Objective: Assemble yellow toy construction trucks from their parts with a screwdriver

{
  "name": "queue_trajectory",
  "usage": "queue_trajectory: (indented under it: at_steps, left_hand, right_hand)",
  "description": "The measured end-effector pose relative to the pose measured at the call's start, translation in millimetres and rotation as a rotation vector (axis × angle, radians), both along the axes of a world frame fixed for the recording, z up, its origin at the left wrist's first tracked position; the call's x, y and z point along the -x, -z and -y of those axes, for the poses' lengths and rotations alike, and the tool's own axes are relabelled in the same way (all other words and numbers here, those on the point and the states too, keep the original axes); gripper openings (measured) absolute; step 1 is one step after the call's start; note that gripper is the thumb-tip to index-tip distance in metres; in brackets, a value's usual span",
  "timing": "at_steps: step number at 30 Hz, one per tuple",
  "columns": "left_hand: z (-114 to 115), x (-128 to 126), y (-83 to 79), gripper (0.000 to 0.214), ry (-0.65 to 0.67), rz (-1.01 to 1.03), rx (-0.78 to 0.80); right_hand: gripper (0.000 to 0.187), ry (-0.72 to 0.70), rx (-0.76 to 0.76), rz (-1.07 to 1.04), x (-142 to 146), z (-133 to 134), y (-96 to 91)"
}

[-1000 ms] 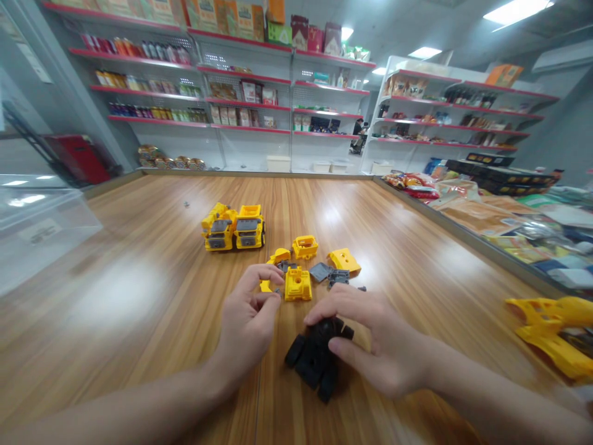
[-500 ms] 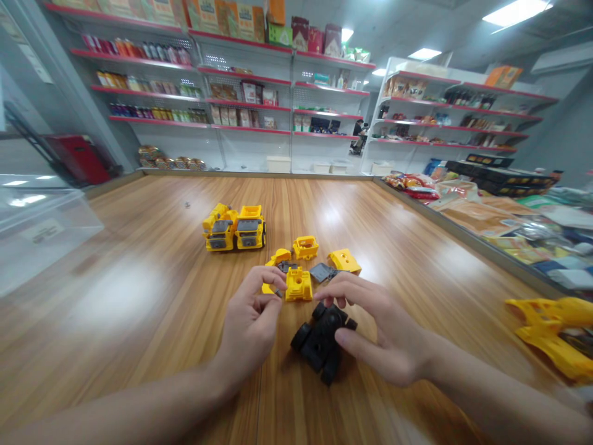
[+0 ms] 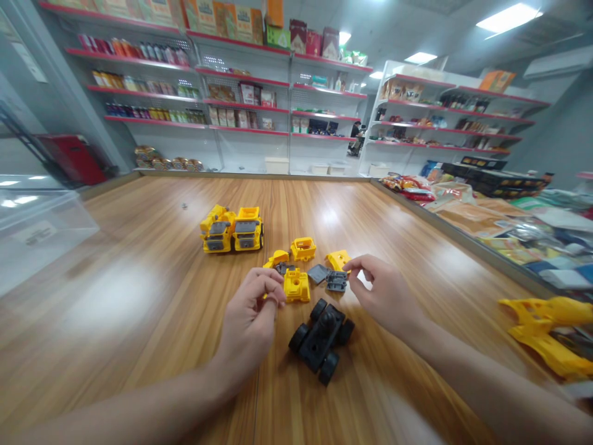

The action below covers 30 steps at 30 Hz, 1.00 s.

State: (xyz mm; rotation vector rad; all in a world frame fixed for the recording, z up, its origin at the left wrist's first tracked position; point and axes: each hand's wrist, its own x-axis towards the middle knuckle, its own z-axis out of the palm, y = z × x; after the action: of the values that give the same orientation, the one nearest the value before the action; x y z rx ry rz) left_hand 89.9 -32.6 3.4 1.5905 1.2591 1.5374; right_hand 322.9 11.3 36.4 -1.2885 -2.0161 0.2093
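A black toy-truck chassis (image 3: 323, 340) with wheels lies on the table between my two hands. My left hand (image 3: 252, 312) is closed, its fingers curled against the thumb, beside a yellow truck-body piece (image 3: 296, 285); anything inside those fingers is hidden. My right hand (image 3: 382, 290) pinches at the right edge of a slotted grey plastic part (image 3: 336, 282). Just behind it is a yellow piece with holes (image 3: 337, 258). A flat grey plate (image 3: 318, 274), a yellow open-box piece (image 3: 303, 248) and a rounded yellow piece (image 3: 278, 258) lie around them.
Two yellow toy trucks (image 3: 232, 230) stand farther back on the wooden table (image 3: 139, 247). A larger yellow toy (image 3: 551, 330) is at the right edge. A clear plastic bin (image 3: 41, 235) stands left. Packaged goods (image 3: 467, 213) lie beyond the right rim; stocked shelves (image 3: 245, 108) line the back.
My right hand has moved off the black chassis, up to the grey slotted part, and its thumb and finger have closed together. The chassis is uncovered. My left hand has barely moved.
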Motion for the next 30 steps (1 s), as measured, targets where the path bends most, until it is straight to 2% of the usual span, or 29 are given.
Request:
queue_trajectory:
  at_steps: [2, 4, 7, 10, 13, 15, 18, 22, 24, 27, 30]
  left_hand:
    - [-1.9, 1.2, 0.5, 0.012, -0.082, -0.047, -0.029]
    - [-3.0, 2.0, 1.8, 0.022, -0.104, -0.041, -0.026]
    - [-0.7, 1.3, 3.8, 0.051, -0.016, 0.038, -0.017]
    - [6.7, -1.7, 2.2, 0.063, 0.122, 0.149, -0.054]
    - [15.3, -5.3, -3.2, 0.073, 0.196, 0.180, -0.160]
    - [19.0, -6.9, -6.5, 0.080, 0.219, 0.154, -0.232]
    - [19.8, -6.6, -7.6, 0.081, 0.247, 0.137, -0.233]
    - [16.5, -3.8, -3.7, 0.070, 0.210, 0.166, -0.173]
    - [14.7, -2.7, -1.2, 0.061, 0.173, 0.142, -0.185]
    - [11.5, -1.8, 1.2, 0.033, 0.156, 0.040, -0.176]
    - [8.8, -2.2, -0.3, 0.020, 0.256, -0.077, -0.075]
  right_hand:
    - [0.021, 0.056, -0.008, 0.024, -4.4, -6.0, 5.3]
    - [0.031, 0.100, -0.016, 0.043, -8.4, -11.7, 11.5]
    - [0.049, 0.115, -0.012, 0.075, -11.4, -16.6, 18.8]
    - [0.069, 0.095, -0.034, 0.094, -9.7, -13.6, 17.2]
    - [0.084, 0.028, -0.166, 0.062, -5.0, -2.9, 5.8]
    - [0.087, -0.037, -0.261, 0.034, -2.0, 4.9, -2.4]
    - [0.085, -0.101, -0.270, 0.016, 0.4, 11.7, -8.5]
    - [0.082, -0.118, -0.249, 0.034, 0.3, 8.7, -5.3]
    - [0.065, -0.083, -0.239, 0.038, -0.9, 3.5, -0.6]
    - [0.034, -0.013, -0.147, 0.096, -4.7, -7.3, 11.1]
    - [0.035, 0.009, -0.084, 0.159, -9.8, -17.4, 25.1]
